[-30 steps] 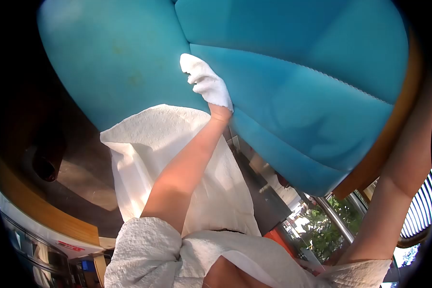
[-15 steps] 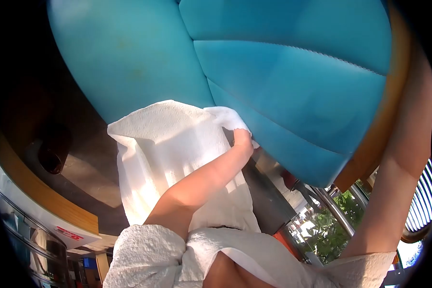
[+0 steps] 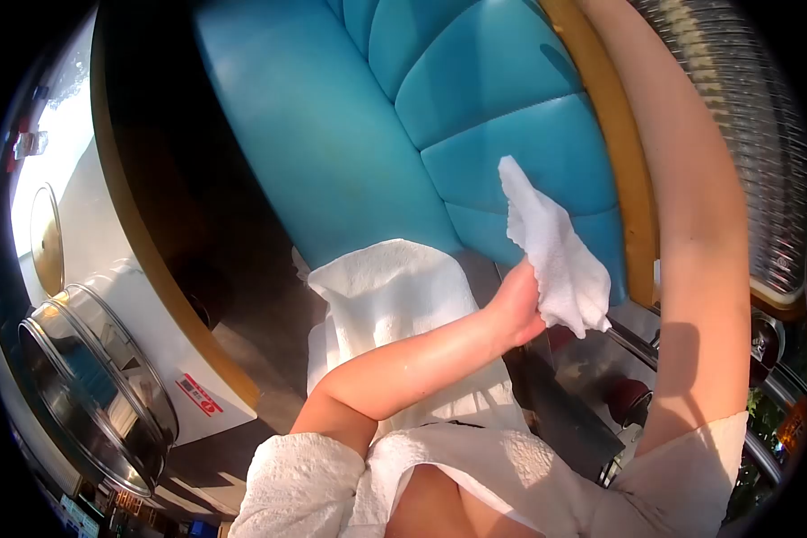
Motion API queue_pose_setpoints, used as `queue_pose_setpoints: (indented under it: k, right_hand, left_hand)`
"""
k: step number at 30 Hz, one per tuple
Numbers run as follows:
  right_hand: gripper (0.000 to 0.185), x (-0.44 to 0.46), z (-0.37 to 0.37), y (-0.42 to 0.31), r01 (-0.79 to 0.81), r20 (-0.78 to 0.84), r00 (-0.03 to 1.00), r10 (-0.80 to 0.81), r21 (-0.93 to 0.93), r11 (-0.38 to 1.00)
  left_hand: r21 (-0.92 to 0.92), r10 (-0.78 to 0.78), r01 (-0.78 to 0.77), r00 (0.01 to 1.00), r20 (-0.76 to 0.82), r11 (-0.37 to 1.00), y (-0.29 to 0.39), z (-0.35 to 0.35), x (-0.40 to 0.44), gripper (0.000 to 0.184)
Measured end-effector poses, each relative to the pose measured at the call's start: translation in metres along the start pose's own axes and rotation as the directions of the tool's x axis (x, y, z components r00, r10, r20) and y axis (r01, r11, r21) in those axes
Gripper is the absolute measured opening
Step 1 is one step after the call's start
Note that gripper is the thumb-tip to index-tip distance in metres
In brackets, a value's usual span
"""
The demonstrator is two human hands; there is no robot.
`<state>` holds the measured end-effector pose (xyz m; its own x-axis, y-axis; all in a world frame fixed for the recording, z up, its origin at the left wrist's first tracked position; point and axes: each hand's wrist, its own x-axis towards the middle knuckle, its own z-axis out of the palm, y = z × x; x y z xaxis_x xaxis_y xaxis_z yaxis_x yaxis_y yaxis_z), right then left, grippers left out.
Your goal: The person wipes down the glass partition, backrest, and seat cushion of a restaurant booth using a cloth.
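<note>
My left hand (image 3: pixel 518 305) is closed around a white cloth (image 3: pixel 560 255), whose loose end sticks up and hangs out past the fingers. The cloth is in front of the lower part of a blue padded seat back (image 3: pixel 511 117); whether it touches the padding I cannot tell. Beside the back lies the smooth blue seat cushion (image 3: pixel 305 134). My right arm reaches up along the wooden edge (image 3: pixel 632 179) of the seat back, and the hand is beyond the top of the view.
At left stands a light table (image 3: pixel 134 260) with a wooden edge, carrying a round metal pot (image 3: pixel 99 386) and a red label (image 3: pixel 197 394). A ribbed, shiny panel (image 3: pixel 735 134) lies right of my right arm. Metal tubes (image 3: pixel 762 457) are at lower right.
My left hand has lifted the cloth away from the seat's lower corner, up and to the right. The view has shifted, bringing more of the table and pot into sight.
</note>
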<state>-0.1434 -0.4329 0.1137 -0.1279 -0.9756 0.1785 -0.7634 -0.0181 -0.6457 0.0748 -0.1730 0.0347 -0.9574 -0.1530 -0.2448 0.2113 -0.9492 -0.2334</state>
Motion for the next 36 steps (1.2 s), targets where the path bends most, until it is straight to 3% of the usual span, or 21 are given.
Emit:
queue_pose_setpoints:
  k: [1, 2, 4, 5, 7, 8, 11, 14, 15, 17, 19, 21, 23, 25, 27, 28, 29, 31, 33, 35, 36]
  right_hand:
    - [0.042, -0.016, -0.002, -0.003, 0.072, -0.023, 0.997, -0.071, 0.051, 0.996]
    - [0.042, -0.032, -0.006, -0.019, 0.08, -0.039, 0.996, -0.078, 0.045, 0.996]
    - [0.043, -0.092, -0.018, -0.076, -0.083, 0.002, 0.997, 0.083, 0.134, 0.988]
    - [0.044, -0.117, -0.019, -0.097, -0.168, 0.025, 0.986, 0.166, 0.178, 0.97]
    - [0.035, -0.163, -0.008, -0.116, -0.068, -0.126, 0.989, 0.072, 0.033, 0.997]
    - [0.033, -0.182, 0.002, -0.119, -0.078, -0.166, 0.983, 0.085, 0.046, 0.996]
    - [0.032, -0.242, 0.067, -0.114, -0.17, -0.225, 0.948, 0.223, 0.235, 0.957]
    - [0.043, -0.291, 0.15, -0.115, -0.148, -0.055, 0.985, 0.162, 0.201, 0.968]
    - [0.046, -0.307, 0.177, -0.117, -0.125, 0.046, 0.992, 0.118, 0.202, 0.971]
    - [0.037, -0.342, 0.228, -0.099, -0.142, 0.348, 0.936, 0.05, 0.244, 0.959]
    - [0.023, -0.348, 0.237, -0.101, -0.535, 0.635, 0.727, 0.261, 0.285, 0.795]
    - [0.02, -0.357, 0.229, -0.097, -0.577, 0.594, 0.736, 0.325, 0.298, 0.76]
    - [0.02, -0.367, 0.218, -0.095, -0.61, 0.573, 0.733, 0.366, 0.314, 0.728]
    - [0.018, -0.375, 0.209, -0.089, -0.634, 0.515, 0.718, 0.468, 0.206, 0.745]
    - [0.018, -0.377, 0.206, -0.083, -0.609, 0.535, 0.702, 0.47, 0.11, 0.785]
    - [0.017, -0.371, 0.208, -0.078, -0.583, 0.532, 0.694, 0.485, 0.02, 0.812]
    - [0.017, -0.363, 0.213, -0.073, -0.559, 0.552, 0.699, 0.456, 0.023, 0.829]
    - [0.015, -0.348, 0.23, -0.062, -0.498, 0.331, 0.803, 0.496, -0.083, 0.863]
    - [0.015, -0.32, 0.243, -0.047, -0.455, 0.268, 0.84, 0.471, -0.123, 0.882]
    - [0.021, -0.291, 0.255, -0.036, -0.454, -0.069, 0.888, 0.455, -0.294, 0.841]
    - [0.021, -0.284, 0.262, -0.032, -0.441, -0.057, 0.894, 0.445, -0.29, 0.849]
  left_hand:
    - [-0.001, -0.036, 0.036, 0.994, 0.108, 0.999, 0.016, -0.003, -0.005, 0.052]
    - [-0.004, -0.018, 0.018, 0.993, 0.113, 1.0, 0.031, -0.006, -0.011, 0.054]
    - [-0.051, -0.027, 0.033, 0.993, 0.112, 0.998, 0.061, -0.003, -0.03, 0.053]
    - [0.036, 0.048, -0.051, 0.996, 0.074, 0.998, 0.072, -0.003, -0.041, 0.051]
    - [-0.009, 0.057, -0.057, 0.995, 0.084, 0.998, 0.091, -0.002, -0.058, 0.049]
    - [0.06, 0.052, -0.054, 0.998, 0.036, 0.997, 0.098, -0.006, -0.066, 0.051]
    - [0.226, -0.062, 0.078, 0.995, -0.075, 0.971, 0.116, -0.031, -0.101, 0.052]
    - [0.545, -0.229, 0.386, 0.914, -0.334, 0.745, 0.126, -0.048, -0.136, 0.044]
    - [0.556, -0.324, 0.55, 0.829, -0.456, 0.623, 0.139, -0.078, -0.152, 0.041]
    - [0.525, -0.395, 0.627, 0.775, -0.492, 0.575, 0.149, -0.111, -0.179, 0.04]
    - [0.497, -0.32, 0.679, 0.712, -0.624, 0.541, 0.156, -0.118, -0.193, 0.041]
    - [0.506, -0.238, 0.638, 0.727, -0.644, 0.581, 0.156, -0.115, -0.198, 0.042]
    - [0.394, -0.107, 0.505, 0.707, -0.699, 0.768, 0.158, -0.102, -0.205, 0.048]
    - [0.354, -0.173, 0.502, 0.735, -0.656, 0.789, 0.164, -0.114, -0.212, 0.049]
    - [0.67, -0.036, 0.643, 0.731, -0.682, 0.371, 0.159, -0.124, -0.214, 0.048]
    - [0.739, 0.014, 0.654, 0.747, -0.664, 0.158, 0.162, -0.143, -0.212, 0.035]
    - [0.741, 0.043, 0.646, 0.748, -0.663, 0.183, 0.169, -0.161, -0.208, 0.035]
    - [0.749, 0.229, 0.661, 0.737, -0.636, -0.045, 0.189, -0.18, -0.193, 0.03]
    - [0.858, 0.548, 0.514, 0.711, -0.44, 0.021, 0.208, -0.184, -0.172, 0.035]
    - [0.851, 0.835, 0.461, 0.548, -0.049, -0.253, 0.236, -0.213, -0.155, 0.036]
    - [0.85, 0.844, 0.466, 0.533, -0.05, -0.244, 0.244, -0.211, -0.15, 0.036]
